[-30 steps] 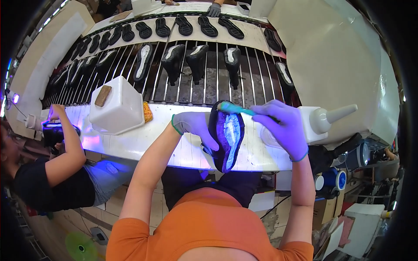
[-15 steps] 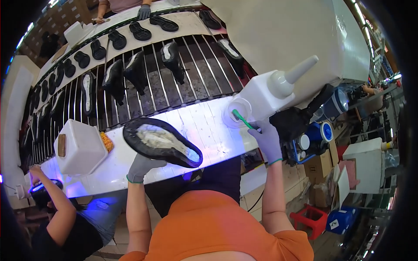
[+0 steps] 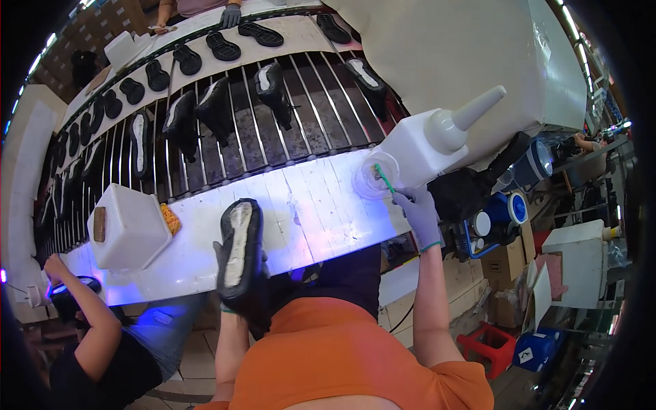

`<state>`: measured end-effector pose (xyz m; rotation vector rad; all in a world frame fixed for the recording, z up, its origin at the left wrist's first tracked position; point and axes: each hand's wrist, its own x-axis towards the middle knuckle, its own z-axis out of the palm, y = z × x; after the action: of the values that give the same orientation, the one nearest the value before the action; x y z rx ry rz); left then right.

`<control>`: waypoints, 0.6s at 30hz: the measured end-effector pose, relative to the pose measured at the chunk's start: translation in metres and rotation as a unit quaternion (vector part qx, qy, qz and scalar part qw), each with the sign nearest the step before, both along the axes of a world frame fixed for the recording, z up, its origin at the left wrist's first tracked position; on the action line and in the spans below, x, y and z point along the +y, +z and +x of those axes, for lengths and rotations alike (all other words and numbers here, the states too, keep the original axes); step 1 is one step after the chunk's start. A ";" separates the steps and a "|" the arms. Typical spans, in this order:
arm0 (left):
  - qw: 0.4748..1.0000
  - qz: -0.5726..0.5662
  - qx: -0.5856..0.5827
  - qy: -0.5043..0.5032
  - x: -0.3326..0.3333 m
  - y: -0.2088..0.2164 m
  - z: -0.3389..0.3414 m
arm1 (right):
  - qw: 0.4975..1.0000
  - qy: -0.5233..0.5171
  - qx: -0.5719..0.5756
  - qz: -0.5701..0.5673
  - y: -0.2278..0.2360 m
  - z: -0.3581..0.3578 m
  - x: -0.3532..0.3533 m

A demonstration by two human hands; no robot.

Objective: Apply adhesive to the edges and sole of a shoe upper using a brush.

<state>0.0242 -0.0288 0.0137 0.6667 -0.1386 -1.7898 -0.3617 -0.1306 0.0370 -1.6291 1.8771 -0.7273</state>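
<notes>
1. Nearest on my feed, the left hand [image 3: 217, 251] gripped a black shoe [image 3: 240, 253]. Its thumb showed along the shoe's left side; the shoe hid most of the glove, so I could not tell how tightly the fingers curled.
2. The shoe was held at the near edge of the white table [image 3: 294, 208], its pale strip turned up toward my view. Its long axis ran mostly from the orange shirt [image 3: 342, 355] toward the table's far edge. I could not tell whether it touched the table.
3. At the table's right end, the right hand [image 3: 417, 208] had its fingers drawn together around the handle of a green brush [image 3: 385, 179].
4. The relation I watched was this: from the right hand, the shoe lay leftward and closer to the body, well apart, while the left hand was already touching it. The brush pointed away from the shoe.
5. The brush's far end was inside a clear cup [image 3: 364, 188] near the far right corner, just beside a white bottle [image 3: 415, 152].
6. Beyond the far edge, metal bars [image 3: 310, 102] carried other shoes [image 3: 273, 94], and dark soles [image 3: 223, 46] lay farther out.
</notes>
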 end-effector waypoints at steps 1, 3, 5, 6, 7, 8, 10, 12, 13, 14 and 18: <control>1.000 0.004 -0.029 0.000 0.003 -0.005 0.006 | 0.982 -0.053 -0.158 0.083 0.001 0.000 0.003; 0.995 0.000 -0.100 0.021 0.003 0.016 0.004 | 0.954 -0.058 -0.271 0.111 0.002 0.004 0.010; 0.991 -0.052 -0.125 -0.004 -0.001 0.021 0.013 | 0.911 -0.057 -0.385 0.138 0.002 0.008 0.009; 0.991 -0.049 -0.121 0.008 -0.005 0.035 0.007 | 0.866 -0.028 -0.474 0.158 0.000 0.007 0.007; 0.994 -0.051 -0.095 0.011 -0.008 0.043 0.001 | 0.810 0.005 -0.558 0.178 0.001 0.011 0.003; 0.996 -0.055 -0.070 0.013 -0.011 0.049 0.000 | 0.808 0.014 -0.561 0.183 0.002 0.019 -0.004; 0.993 -0.095 0.029 -0.066 -0.016 0.018 0.017 | 0.857 0.036 -0.497 0.130 0.026 0.050 -0.021; 0.982 0.089 0.152 0.072 -0.024 0.062 -0.014 | 0.859 0.066 -0.499 0.094 0.051 0.076 -0.030; 0.993 0.016 0.114 0.027 -0.023 0.060 -0.014 | 0.873 0.130 -0.464 0.077 0.065 0.087 -0.034; 0.995 -0.055 0.075 -0.020 -0.023 0.057 -0.012 | 0.882 0.193 -0.426 0.058 0.082 0.096 -0.034; 0.995 -0.037 -0.097 -0.002 -0.021 0.075 -0.021 | 0.893 0.313 -0.322 0.017 0.129 0.123 -0.013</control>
<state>0.0032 -0.0499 0.0885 0.7864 -0.3374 -1.7126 -0.2390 -0.1438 0.1661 -1.5708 0.8242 -0.7977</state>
